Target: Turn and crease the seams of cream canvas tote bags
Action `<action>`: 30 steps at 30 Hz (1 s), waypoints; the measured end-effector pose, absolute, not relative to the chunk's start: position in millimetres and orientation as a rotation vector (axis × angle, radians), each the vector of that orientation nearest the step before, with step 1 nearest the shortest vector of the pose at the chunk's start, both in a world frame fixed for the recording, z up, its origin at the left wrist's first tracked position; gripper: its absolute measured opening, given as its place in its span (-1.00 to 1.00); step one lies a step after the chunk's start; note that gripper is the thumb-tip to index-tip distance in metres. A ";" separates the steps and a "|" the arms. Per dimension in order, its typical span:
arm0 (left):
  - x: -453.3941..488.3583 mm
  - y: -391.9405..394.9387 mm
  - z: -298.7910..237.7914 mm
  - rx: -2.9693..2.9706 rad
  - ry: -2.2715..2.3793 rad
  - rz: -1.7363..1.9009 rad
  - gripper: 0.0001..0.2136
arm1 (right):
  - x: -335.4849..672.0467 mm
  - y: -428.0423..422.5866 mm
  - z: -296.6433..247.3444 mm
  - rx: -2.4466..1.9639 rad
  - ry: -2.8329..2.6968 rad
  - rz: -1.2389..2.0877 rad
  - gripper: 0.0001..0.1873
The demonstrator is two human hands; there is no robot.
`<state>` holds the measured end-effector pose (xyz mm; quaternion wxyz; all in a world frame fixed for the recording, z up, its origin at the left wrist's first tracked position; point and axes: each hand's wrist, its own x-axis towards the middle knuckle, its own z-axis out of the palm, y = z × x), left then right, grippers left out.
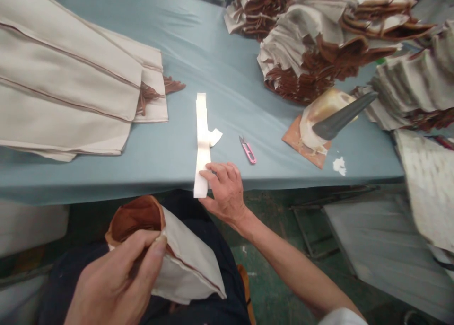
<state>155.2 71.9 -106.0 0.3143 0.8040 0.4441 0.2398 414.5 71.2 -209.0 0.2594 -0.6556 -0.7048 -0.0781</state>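
My left hand (120, 273) pinches the rim of a cream fabric pouch (193, 254) between thumb and fingers. The pouch lies over my lap, and its open mouth shows a brown lining. At the table's front edge, my right hand (227, 192) has its curled fingers and thumb on the near end of a stack of white strips (202, 145). One short strip end sticks out to the right of the stack. Pink thread snips (247, 150) lie on the table just beyond my right hand, with nobody holding them.
Cream fabric pieces with brown ties (71, 79) cover the table's left side. Bundled brown-lined pieces (305, 55) are piled at the back right. A glue container with a dark handle (329, 119) stands on a brown square, beside a white spot (339, 166).
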 end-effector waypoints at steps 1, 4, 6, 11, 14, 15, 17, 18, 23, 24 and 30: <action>156.2 74.9 -108.4 2.117 1.203 0.634 -0.73 | 413.3 71.4 -205.5 -1.766 -1.889 -0.200 -0.58; 161.7 86.7 -115.6 2.106 1.227 0.610 -0.71 | 410.0 72.3 -195.0 -1.723 -1.815 -0.127 -0.68; 168.6 94.1 -118.0 2.086 1.246 0.580 -0.72 | 409.4 72.9 -188.4 -1.704 -1.792 -0.078 -0.76; 192.5 106.6 -115.3 2.026 1.319 0.589 -0.68 | 417.3 74.2 -171.2 -1.721 -1.799 0.029 -0.63; 203.5 113.2 -114.1 1.993 1.362 0.560 -0.67 | 426.8 75.8 -159.5 -1.702 -1.833 0.141 -0.62; 206.5 115.6 -114.6 1.979 1.378 0.551 -0.68 | 429.6 76.7 -156.0 -1.693 -1.836 0.213 -0.62; 212.0 120.5 -117.6 1.931 1.402 0.534 -0.72 | 433.9 78.9 -150.9 -1.686 -1.818 0.373 -0.62; 214.9 122.8 -120.2 1.890 1.411 0.513 -0.73 | 435.1 80.2 -149.5 -1.689 -1.806 0.427 -0.63; 226.9 131.3 -139.3 1.631 1.407 0.364 -0.59 | 437.9 83.2 -153.6 -1.684 -1.812 0.376 -0.72; 228.5 132.3 -142.5 1.608 1.397 0.357 -0.55 | 438.9 82.7 -155.4 -1.654 -1.832 0.353 -0.75; 238.3 138.1 -146.4 1.519 1.244 0.346 -0.57 | 447.4 75.6 -163.5 -1.538 -2.092 0.145 -0.51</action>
